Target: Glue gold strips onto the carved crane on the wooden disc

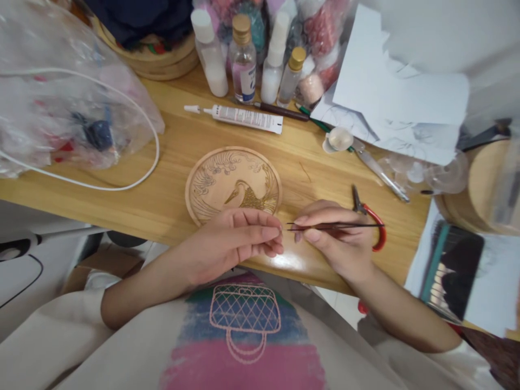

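Seen from the head camera, two bare hands meet over the near edge of a pale wooden table [170, 179]. The right hand [337, 235] pinches slim, dark tweezers [337, 225], their slightly parted tips pointing at the left hand [239, 238] and just beside its fingertips. The left hand has its thumb pressed against its curled fingers; whether anything tiny sits in that pinch, I cannot tell. Right behind the left hand lies a round, light-brown wooden plaque [225, 184] with a carved long-beaked bird, partly golden, and wave lines; the hand hides part of its near rim. Just beyond the right hand, and partly covered by it, are red-handled pliers [382, 238] with dark tips. Farther past both hands lies a white printed tube [248, 118], with a row of four small bottles [244, 76] standing behind it. Well left of the left hand, a bulging clear plastic bag [81, 108] and a looping white cable [157, 143] take up the table. Beyond the right hand are a slim silver tool [381, 172], loose white papers [390, 103] and, farther right, a flat, glossy black rectangular object [459, 271].
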A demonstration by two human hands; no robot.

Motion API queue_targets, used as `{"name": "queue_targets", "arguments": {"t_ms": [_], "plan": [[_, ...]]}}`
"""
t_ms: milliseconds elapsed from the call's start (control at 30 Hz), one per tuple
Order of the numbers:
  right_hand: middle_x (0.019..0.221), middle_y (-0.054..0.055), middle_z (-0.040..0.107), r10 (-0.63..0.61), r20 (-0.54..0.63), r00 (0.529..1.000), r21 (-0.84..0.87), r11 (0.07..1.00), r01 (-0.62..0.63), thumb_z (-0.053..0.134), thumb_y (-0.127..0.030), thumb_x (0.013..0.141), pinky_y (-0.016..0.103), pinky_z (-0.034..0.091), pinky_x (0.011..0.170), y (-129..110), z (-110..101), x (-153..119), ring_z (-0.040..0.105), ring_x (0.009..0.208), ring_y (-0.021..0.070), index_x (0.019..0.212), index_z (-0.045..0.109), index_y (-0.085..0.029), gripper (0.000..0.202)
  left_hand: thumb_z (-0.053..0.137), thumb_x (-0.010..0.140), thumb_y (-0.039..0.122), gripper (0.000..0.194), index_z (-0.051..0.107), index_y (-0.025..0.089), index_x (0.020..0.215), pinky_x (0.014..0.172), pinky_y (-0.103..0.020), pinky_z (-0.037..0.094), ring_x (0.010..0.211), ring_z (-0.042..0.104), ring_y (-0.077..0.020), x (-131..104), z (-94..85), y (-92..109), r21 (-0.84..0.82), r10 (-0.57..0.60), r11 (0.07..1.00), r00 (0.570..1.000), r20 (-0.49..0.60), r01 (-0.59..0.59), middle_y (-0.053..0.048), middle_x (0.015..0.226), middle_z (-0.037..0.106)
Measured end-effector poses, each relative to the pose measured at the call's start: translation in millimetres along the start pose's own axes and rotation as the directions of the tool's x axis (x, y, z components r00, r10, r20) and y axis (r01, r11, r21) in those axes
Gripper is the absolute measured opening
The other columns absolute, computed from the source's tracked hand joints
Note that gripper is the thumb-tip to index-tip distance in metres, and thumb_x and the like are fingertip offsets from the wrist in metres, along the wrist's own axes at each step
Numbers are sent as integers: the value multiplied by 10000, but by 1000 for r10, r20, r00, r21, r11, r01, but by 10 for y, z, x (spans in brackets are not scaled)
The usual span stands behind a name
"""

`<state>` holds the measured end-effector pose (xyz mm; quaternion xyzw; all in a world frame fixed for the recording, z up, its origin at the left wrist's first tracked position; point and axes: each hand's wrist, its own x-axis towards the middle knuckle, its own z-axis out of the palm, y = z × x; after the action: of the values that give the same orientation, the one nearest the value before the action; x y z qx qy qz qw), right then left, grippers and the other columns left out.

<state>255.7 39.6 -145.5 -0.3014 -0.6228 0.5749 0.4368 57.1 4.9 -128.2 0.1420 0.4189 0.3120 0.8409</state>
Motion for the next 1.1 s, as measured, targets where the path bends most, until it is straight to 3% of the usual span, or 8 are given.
{"name": "queue_targets", "arguments": {"t_ms": [200, 533, 1100], "plan": [[857, 9, 782, 2, -13, 1000, -12, 1000, -2, 740, -154, 809, 266, 608, 653, -5, 4, -1, 719, 706, 130, 963, 775, -276, 200, 734, 727, 329, 166, 675, 192, 798, 749, -326, 545, 727, 655, -151, 5, 22, -1, 124, 30, 992, 999, -45, -24, -21, 759, 699], [823, 7, 789, -79, 20, 997, -144, 986, 81, 732, -115, 800, 266, 602, 656, -45, -15, 32, 722, 712, 139, 970, 776, -274, 236, 721, 780, 278, 99, 703, 185, 809, 761, -318, 554, 716, 668, -135, 3, -11, -23, 48, 59, 997, 998, -13, -58, -11, 756, 702], [784, 15, 777, -22, 11, 1000, -125, 992, 23, 730, -151, 804, 278, 588, 580, -50, -6, 9, 700, 625, 141, 918, 775, -259, 164, 786, 705, 357, 200, 688, 191, 758, 697, -261, 559, 677, 664, -119, 7, 0, -35, 73, 35, 997, 998, -46, -31, 10, 722, 698]]}}
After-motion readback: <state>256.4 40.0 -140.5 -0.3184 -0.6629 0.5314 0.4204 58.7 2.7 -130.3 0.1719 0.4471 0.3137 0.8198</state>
